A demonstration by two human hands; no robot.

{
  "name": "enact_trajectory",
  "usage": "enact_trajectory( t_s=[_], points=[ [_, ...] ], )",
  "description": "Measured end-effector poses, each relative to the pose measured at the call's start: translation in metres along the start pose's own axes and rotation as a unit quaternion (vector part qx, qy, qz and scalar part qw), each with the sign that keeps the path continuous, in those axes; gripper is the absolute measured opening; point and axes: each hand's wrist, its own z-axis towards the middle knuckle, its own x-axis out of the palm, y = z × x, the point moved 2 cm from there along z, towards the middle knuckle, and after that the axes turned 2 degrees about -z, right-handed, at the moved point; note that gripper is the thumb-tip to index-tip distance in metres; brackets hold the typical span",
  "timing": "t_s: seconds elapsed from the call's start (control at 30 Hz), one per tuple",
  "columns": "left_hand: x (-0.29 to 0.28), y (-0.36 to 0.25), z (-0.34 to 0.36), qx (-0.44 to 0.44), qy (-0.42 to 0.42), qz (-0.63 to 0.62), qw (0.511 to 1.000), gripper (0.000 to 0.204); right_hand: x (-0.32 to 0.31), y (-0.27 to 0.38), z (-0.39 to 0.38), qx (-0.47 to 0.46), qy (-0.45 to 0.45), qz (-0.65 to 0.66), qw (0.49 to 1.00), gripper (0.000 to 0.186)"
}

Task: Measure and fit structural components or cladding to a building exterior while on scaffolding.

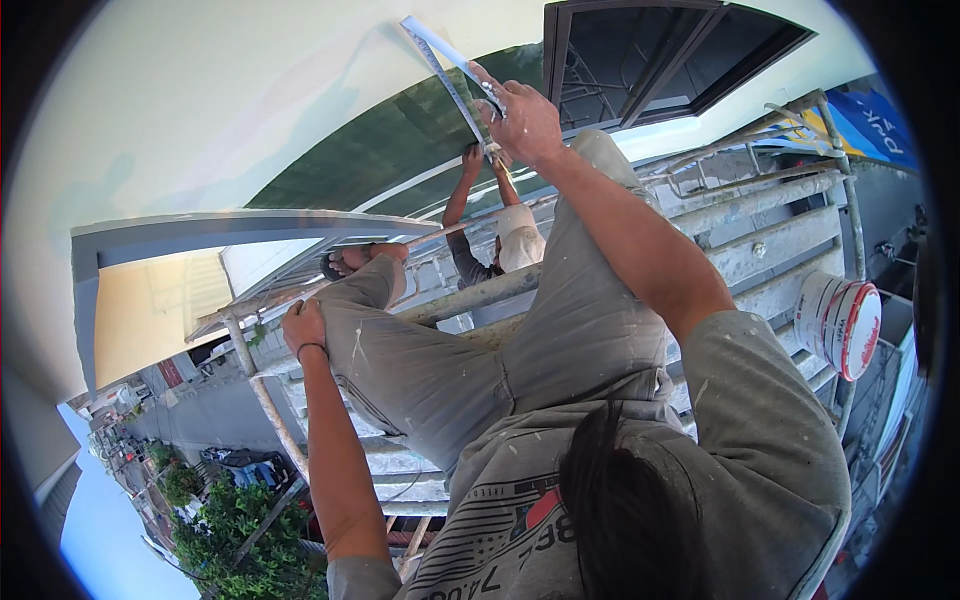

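Observation:
My right hand (527, 122), with white smears on its fingers, is closed on a flat pale-blue strip (440, 42) that I cannot identify more exactly. The strip reaches up the cream wall (300, 90) beside a dark green band (360, 150). A second narrow strip with fine marks (440, 77) runs from its far end down toward a co-worker's raised hands (480, 160). My left hand (303, 327), a dark band at its wrist, lies over my bent left knee and holds nothing.
I sit on scaffold planks (755, 250) edged by metal pipes (262, 400). A co-worker in a white cap (521, 240) is below, close to my feet. A white bucket with a red rim (838, 322) is at the right. A dark-framed window (660, 60) is in the wall; trees (250, 525) stand far below.

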Motion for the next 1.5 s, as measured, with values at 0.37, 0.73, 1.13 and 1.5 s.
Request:
enact_trajectory(
  t_s=[0.37,0.73,1.13,1.5],
  points=[
    [-0.003,-0.004,-0.001,0.004,-0.001,-0.003,1.000,0.053,0.001,0.002,0.002,-0.027,-0.031,0.001,0.999,0.060],
    [-0.028,-0.042,-0.058,0.076,-0.074,-0.057,0.993,0.049,-0.004,0.015,-0.003,-0.054,-0.034,0.046,0.997,0.058],
    [-0.264,-0.143,-0.157,0.596,0.202,-0.535,0.564,0.067,-0.012,0.042,-0.010,-0.133,-0.044,0.100,0.985,0.055],
    [-0.274,-0.170,-0.152,0.600,0.191,-0.609,0.483,0.063,-0.023,0.042,-0.012,-0.120,0.002,0.076,0.990,0.057]
  ],
)
